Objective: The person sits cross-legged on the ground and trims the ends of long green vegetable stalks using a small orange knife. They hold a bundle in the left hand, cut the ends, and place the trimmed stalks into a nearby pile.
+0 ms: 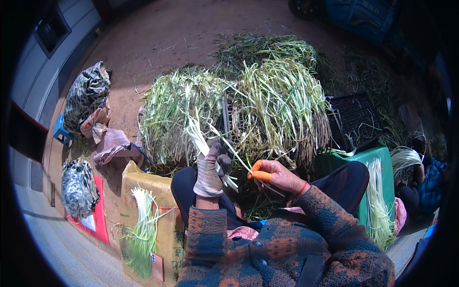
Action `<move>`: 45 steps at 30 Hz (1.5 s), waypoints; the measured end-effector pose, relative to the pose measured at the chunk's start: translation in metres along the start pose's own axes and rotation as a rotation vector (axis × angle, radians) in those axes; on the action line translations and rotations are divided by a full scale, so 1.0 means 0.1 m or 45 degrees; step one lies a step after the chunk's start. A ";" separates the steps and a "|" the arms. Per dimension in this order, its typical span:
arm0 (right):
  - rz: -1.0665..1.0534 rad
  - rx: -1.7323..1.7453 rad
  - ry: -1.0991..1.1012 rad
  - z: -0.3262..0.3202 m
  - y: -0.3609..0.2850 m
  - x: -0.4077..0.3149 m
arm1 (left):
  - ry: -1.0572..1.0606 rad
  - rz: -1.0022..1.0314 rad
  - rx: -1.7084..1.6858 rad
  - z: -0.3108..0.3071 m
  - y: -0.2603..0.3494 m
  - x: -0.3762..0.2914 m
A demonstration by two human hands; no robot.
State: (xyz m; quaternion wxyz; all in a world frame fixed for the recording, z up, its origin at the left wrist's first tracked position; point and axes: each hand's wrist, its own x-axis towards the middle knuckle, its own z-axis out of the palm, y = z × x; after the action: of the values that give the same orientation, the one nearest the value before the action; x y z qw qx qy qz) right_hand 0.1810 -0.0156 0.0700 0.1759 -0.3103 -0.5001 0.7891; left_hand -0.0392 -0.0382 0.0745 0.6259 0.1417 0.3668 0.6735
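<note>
My left hand, in a striped knit glove with grey fingers, is closed round a small bundle of pale stalks. Beside it my right hand, with orange finger cots on the thumb and a finger, pinches a single long pale stalk that slants up towards the left hand. Just beyond the hands lie two big heaps of leafy green stalks, a left heap and a right heap with brown root ends hanging at its near side. Between them shows a strip of a dark plastic crate.
Cleaned stalks and a phone lie on a yellow wrapped box at left. At right, more stalks lie on a green cover, near a black crate. Another person's sleeve shows far right; camouflage cloth lies left.
</note>
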 end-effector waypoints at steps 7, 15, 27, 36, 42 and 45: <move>-0.136 -0.345 0.192 0.04 0.02 0.04 | 0.047 -0.172 0.540 0.18 -0.28 -0.16; -0.066 -0.882 0.207 -0.20 0.49 -0.30 | 0.193 0.195 0.310 0.06 -0.11 0.00; 0.467 -1.056 0.543 -0.82 1.34 -0.23 | 0.092 0.183 0.017 -0.12 0.02 0.05; 0.244 -0.942 0.881 -1.06 1.84 0.31 | 0.263 0.162 0.193 -0.15 -0.16 0.14; 0.214 -0.832 0.743 -0.94 1.48 0.17 | 0.079 0.066 -0.133 -0.15 -0.18 0.08; 0.178 -0.118 0.438 -0.74 0.94 -0.06 | 0.037 0.066 -0.171 -0.17 -0.18 0.06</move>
State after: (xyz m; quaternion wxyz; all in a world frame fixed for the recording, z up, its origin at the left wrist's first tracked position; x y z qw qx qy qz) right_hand 0.2379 -0.0101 -0.0355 0.1890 -0.4825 -0.4757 0.7108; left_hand -0.0376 -0.0384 0.0488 0.6111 0.0990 0.3260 0.7144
